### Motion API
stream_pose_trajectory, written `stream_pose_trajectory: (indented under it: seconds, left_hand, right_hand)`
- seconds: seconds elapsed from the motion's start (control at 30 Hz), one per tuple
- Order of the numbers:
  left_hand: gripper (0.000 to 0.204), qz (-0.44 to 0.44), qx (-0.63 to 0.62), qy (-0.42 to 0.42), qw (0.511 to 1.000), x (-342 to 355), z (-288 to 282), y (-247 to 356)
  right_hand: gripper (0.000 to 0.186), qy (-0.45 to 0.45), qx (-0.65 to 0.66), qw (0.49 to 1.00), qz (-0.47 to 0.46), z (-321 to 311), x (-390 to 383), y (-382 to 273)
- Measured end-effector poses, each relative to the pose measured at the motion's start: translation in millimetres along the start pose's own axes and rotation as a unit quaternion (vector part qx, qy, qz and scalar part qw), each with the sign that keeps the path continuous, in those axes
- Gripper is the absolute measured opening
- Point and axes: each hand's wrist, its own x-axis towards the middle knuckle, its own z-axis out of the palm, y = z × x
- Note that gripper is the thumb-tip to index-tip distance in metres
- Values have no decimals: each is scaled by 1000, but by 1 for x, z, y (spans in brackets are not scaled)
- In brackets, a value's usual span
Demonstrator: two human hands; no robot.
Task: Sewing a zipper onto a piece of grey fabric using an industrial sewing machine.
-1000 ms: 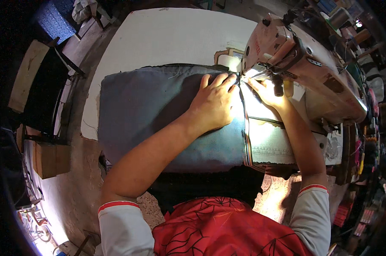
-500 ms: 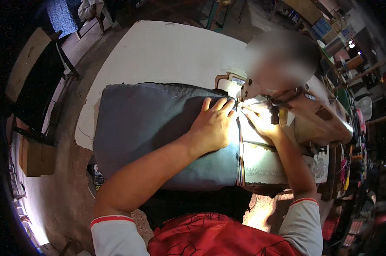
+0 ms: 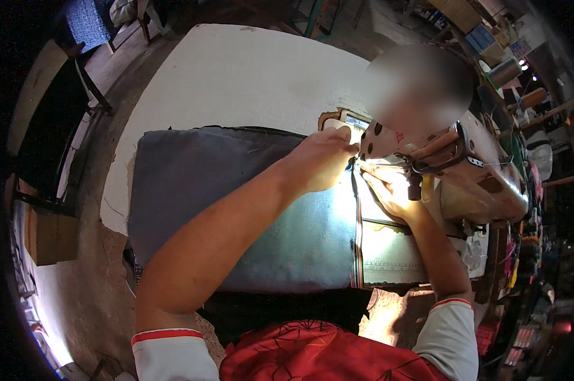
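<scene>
A folded piece of grey-blue cloth [image 3: 198,190] lies across the sewing table, its striped edge [image 3: 357,254] running down from the needle area of a sewing machine [image 3: 484,174]. My left hand [image 3: 325,159] is raised at the top of that edge, beside the machine's head. Its fingers are curled together in a pinch; what they hold is too small to make out. To the right of the edge, my right hand [image 3: 393,193] rests low under the bright lamp light. Its fingers are stretched out toward the needle area, partly washed out by glare.
The white tabletop [image 3: 255,70] spreads behind the cloth, with a chipped left edge. A cardboard box [image 3: 52,235] and a dark chair [image 3: 52,127] stand on the floor at left. Thread spools [image 3: 504,72] and cluttered shelves line the right side.
My left hand has lifted off the cloth, where it lay spread, and its fingers have curled in beside the machine's head. My right hand stays nearly in place. The view has shifted slightly.
</scene>
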Motion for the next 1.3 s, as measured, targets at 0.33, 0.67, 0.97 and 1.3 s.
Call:
stream_pose_trajectory:
  seconds: [0.33,0.67,0.97,1.3]
  left_hand:
    - [35,55,66,-33,996,3,4,-15]
    - [39,30,-5,-30,999,3,11,-24]
    - [30,33,-49,-4,998,8,15,-33]
    - [17,79,46,-8,996,11,-7,-9]
  right_hand:
    - [19,49,16,996,-78,2,6,5]
    - [23,107,71,980,-150,0,10,-1]
    - [21,26,99,990,-100,-10,-2,3]
    - [33,41,-55,954,291,-134,-131,-67]
